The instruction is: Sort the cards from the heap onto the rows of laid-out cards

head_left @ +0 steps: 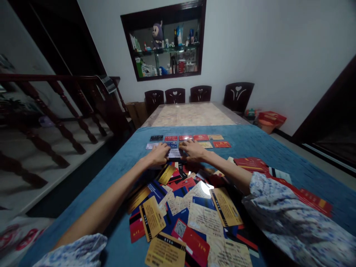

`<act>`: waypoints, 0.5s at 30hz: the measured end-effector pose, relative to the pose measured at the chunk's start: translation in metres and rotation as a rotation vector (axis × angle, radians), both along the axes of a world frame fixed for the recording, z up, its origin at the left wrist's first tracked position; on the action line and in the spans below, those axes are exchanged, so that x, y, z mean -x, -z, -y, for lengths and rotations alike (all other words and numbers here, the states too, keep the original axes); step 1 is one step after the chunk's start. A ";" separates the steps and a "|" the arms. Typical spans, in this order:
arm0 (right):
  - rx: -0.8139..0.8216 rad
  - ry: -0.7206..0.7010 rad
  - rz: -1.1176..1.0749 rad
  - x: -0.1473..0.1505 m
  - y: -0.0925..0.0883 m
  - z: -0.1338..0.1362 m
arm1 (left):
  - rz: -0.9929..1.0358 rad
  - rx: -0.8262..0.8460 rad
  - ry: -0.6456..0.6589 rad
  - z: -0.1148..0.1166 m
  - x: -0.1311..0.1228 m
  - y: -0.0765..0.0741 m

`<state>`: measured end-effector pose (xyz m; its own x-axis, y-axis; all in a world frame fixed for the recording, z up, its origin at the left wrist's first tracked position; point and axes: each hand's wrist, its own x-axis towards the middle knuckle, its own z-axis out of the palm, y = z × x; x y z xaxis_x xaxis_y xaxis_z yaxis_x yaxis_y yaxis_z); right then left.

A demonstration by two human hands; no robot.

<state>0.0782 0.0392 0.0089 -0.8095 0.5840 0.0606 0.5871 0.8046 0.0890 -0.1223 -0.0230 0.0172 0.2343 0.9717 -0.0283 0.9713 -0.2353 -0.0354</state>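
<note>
On the blue fabric tablecloth [119, 178]: a person in white-and-blue patterned fabric sleeves [294, 218] is seemingly straightening one pale, rectangular plastic card [174, 152].
Left hand [159, 154]: is curling at the card's left end; whether gripping, cannot tell.
Right hand [192, 150]: is bending its fingers opposite, grip equally unclear.
Coloured plastic card rows [201, 137]: are lying just beyond both hands.
Loose gold, red and blue card heap [180, 213]: is spreading nearer the body than the hands.
Card edges: are probably calling for light, even pressure, sparing neighbours.

Table [191, 113] | blue cloth [119, 159] over near part | card pile [204, 218] | card rows [200, 137] beyond
</note>
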 end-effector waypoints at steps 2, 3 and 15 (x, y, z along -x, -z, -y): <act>-0.001 -0.010 -0.010 0.008 0.001 -0.002 | -0.001 0.001 -0.014 -0.001 0.007 0.001; -0.002 -0.015 -0.012 0.012 0.001 -0.004 | -0.006 0.005 -0.025 0.000 0.011 0.001; -0.008 -0.064 -0.020 0.063 0.000 -0.017 | -0.042 0.028 -0.151 -0.003 0.052 -0.001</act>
